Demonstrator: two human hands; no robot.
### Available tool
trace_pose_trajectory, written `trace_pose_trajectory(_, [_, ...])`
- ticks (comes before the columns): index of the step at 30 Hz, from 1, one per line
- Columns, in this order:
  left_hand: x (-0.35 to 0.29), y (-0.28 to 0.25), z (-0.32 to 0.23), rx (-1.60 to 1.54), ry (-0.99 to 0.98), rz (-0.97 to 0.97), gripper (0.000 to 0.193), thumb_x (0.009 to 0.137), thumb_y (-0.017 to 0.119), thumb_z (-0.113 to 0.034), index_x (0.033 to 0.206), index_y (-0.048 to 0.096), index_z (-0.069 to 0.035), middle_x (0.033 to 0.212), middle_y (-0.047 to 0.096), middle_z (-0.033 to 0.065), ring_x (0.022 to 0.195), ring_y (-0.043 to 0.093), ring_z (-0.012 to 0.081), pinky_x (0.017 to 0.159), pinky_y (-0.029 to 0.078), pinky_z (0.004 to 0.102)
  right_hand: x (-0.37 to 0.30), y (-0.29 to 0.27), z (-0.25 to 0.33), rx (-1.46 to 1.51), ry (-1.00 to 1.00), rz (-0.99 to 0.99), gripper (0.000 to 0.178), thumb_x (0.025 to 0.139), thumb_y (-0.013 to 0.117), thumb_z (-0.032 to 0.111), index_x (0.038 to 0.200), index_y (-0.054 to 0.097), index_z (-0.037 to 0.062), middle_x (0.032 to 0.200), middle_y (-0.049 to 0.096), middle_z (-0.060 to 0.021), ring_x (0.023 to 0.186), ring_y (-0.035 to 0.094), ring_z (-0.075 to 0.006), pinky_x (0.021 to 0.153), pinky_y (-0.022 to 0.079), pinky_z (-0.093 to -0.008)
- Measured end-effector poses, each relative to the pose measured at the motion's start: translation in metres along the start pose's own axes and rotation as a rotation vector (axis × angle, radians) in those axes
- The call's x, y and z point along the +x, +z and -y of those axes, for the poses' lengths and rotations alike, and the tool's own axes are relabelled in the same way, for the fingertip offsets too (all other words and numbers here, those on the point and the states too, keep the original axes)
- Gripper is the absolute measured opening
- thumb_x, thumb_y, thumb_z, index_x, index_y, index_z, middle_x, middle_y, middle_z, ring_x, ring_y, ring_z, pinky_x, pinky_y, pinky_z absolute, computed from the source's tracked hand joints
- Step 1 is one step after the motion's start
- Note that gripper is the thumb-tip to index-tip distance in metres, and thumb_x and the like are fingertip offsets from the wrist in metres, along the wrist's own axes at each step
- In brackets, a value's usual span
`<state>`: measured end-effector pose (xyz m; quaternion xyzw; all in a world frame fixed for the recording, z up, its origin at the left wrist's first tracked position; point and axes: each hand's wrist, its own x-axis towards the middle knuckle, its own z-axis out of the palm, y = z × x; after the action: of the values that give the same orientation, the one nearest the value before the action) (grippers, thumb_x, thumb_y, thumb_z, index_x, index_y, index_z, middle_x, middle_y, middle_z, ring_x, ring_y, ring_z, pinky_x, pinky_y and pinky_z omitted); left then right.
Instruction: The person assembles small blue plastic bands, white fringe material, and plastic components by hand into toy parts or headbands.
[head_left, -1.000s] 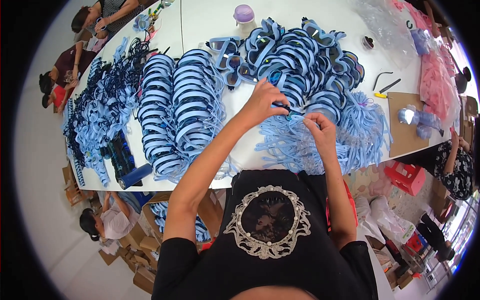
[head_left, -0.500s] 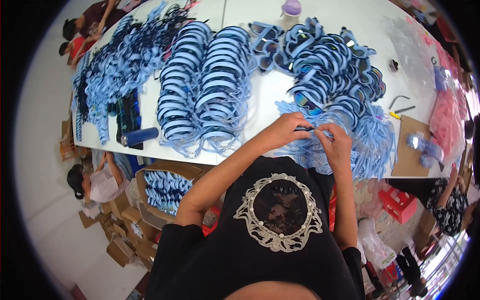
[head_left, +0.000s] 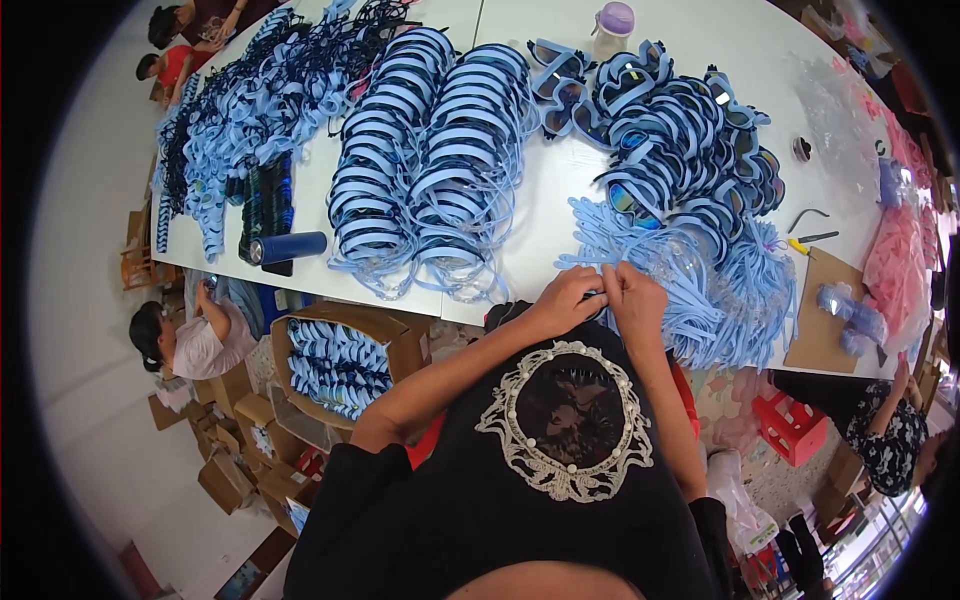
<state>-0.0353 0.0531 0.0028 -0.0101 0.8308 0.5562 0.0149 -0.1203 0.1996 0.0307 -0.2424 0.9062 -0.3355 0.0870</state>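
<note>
My left hand (head_left: 568,303) and my right hand (head_left: 637,303) meet close to my chest at the table's near edge. Both have their fingers pinched together, thumbs and fingertips almost touching. What sits between them is small and dark, mostly hidden by the fingers. Just beyond lies a spread bundle of light blue straps (head_left: 690,300) with clear plastic ends. A heap of blue-framed goggles (head_left: 690,150) with dark, shiny lenses rises behind the straps. Left of my hands stand two long rows of stacked blue goggles (head_left: 465,150), their straps trailing toward me.
Tangled blue and black straps (head_left: 250,120) cover the table's left end, near a dark blue bottle (head_left: 288,248). A purple-lidded bottle (head_left: 613,28) stands at the back. Rightward lie a cardboard sheet (head_left: 825,305) and a yellow-handled tool (head_left: 797,246). A carton of goggles (head_left: 405,350) sits below the table.
Both hands have come down and nearer my body, and closer together. The dark piece seen between the fingers is now mostly covered. The view has shifted slightly.
</note>
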Motion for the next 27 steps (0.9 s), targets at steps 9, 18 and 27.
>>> trace_pose_trajectory(9, [0.005,-0.027,-0.006,-0.045,-0.114,0.001,0.022,0.1,0.057,-0.023,0.093,0.063,-0.004,0.092,0.06,0.0099,0.087,0.054,0.0256,0.082,0.043,0.0397,0.006,0.018,-0.037,0.69,0.306,0.308,0.034,0.098,0.068,0.025,0.076,0.067,-0.0007,0.061,0.059,-0.0144,0.051,0.05,-0.0224,0.055,0.043,-0.0362])
trace_pose_trajectory(18, [0.006,-0.063,0.052,-1.443,-0.744,-0.223,0.05,0.106,0.056,-0.042,0.135,0.058,-0.001,0.119,0.068,0.0193,0.105,0.07,0.029,0.099,0.056,0.0457,0.0,-0.014,0.047,0.567,-0.147,0.438,0.02,0.094,0.072,0.017,0.109,0.073,0.0036,0.092,0.072,-0.0153,0.078,0.068,-0.0346,0.07,0.053,-0.0381])
trace_pose_trajectory(27, [-0.036,-0.152,0.053,-1.454,-0.614,-0.377,0.031,0.101,0.068,-0.031,0.124,0.068,-0.01,0.118,0.066,0.001,0.106,0.061,0.0188,0.101,0.049,0.0458,-0.006,0.0,0.023,0.355,-0.285,0.431,0.026,0.096,0.068,0.02,0.119,0.072,0.0084,0.098,0.074,-0.0159,0.084,0.072,-0.0324,0.074,0.056,-0.0377])
